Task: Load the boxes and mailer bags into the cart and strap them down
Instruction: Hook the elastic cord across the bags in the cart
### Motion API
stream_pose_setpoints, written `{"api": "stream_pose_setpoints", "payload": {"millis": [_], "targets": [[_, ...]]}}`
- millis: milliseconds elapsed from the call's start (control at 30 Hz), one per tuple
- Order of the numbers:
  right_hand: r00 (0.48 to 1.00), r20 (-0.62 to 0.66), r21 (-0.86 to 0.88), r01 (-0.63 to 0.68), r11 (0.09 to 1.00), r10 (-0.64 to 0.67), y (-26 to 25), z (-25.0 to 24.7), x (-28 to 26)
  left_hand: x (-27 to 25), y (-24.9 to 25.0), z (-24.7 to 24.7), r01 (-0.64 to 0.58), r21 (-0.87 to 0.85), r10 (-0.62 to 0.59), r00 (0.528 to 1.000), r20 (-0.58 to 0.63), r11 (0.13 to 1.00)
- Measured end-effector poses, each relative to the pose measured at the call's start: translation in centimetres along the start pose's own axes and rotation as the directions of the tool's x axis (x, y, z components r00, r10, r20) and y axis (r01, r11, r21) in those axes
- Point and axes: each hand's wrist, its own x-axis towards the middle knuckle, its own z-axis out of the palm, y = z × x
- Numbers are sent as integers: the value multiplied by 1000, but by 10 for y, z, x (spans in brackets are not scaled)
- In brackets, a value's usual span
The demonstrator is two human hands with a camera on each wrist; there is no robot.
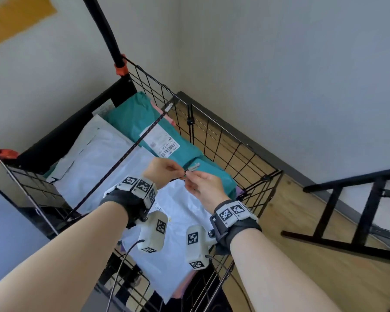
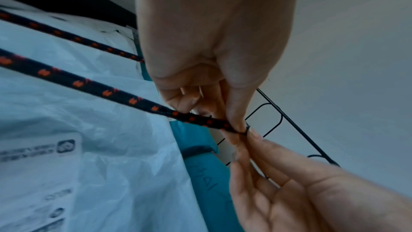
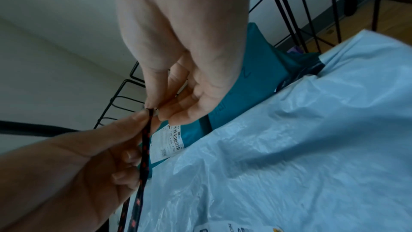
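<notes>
Left hand and right hand both pinch the free end of a bungee cord above the mailer bags loaded in the wire cart. Risk: the tensioned cord could slip from so fine a fingertip grip and snap back before its hook reaches the mesh.

The teal mailer bag carries a white shipping label with a barcode; beside the barcode the characters "LOR 130" can be made out in the right wrist view, the rest of the print too small to tell. In the head view this label shows a number line that is blurred. Handwriting in dark pen on the teal bag is not legible. The white mailer bag bears a printed label with a square logo, its text blurred.
</notes>
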Motion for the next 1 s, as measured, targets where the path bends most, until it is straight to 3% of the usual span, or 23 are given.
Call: {"api": "stream_pose_setpoints", "payload": {"millis": [200, 367, 600, 1000], "targets": [[995, -95, -84, 14, 996, -22, -7, -9, 23, 30, 12, 12, 8, 114, -13, 999, 40, 994], [977, -202, -161, 42, 986, -75, -11, -15, 28, 42, 18, 15, 111, 205, -140, 981, 133, 972], [907, -400, -160, 74, 984, -133, -46, -32, 30, 61, 53, 44, -25, 157, 0, 988, 153, 987], [892, -450, -65, 12, 998, -40, -53, -43, 41, 80, 63, 54, 5, 167, -44, 972, 230, 986]]}}
